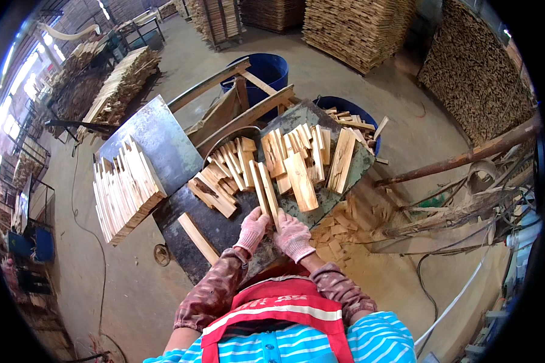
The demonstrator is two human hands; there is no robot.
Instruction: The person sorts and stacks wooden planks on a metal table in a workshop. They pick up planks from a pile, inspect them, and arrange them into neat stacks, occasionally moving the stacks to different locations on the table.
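A red apron [254, 308] is nearest, against the near edge of the dark table [224, 228]. Just over that edge are the person's two hands in pale pink gloves. The left hand [254, 229] closes its fingers on the lower end of the left strip [258, 189]; the right hand [293, 236] grips the lower end of the right strip [269, 189]. These two slim wooden strips stand over the middle of the table, side by side, their long axes nearly parallel, running away from the person toward the table's far edge and tipping slightly left.

On the table's left part a single board [198, 238] lies apart, slanted. Directly beyond the strips, short wooden pieces [227, 163] crowd the table, blocking the way to its far side; a broad board [301, 181] lies close to the right strip, and another [342, 160] near the table's right edge.

Left of the table, a metal sheet [163, 124] carries a stack of pale strips [124, 190]. Right of it, offcuts [336, 233] litter the floor, and a rusty pole [460, 162] slants away. Past the table's far edge are a tub [378, 145] of scraps, a wooden frame [206, 85] and a blue barrel [266, 66]. Farthest from the table rise tall timber stacks [357, 30].
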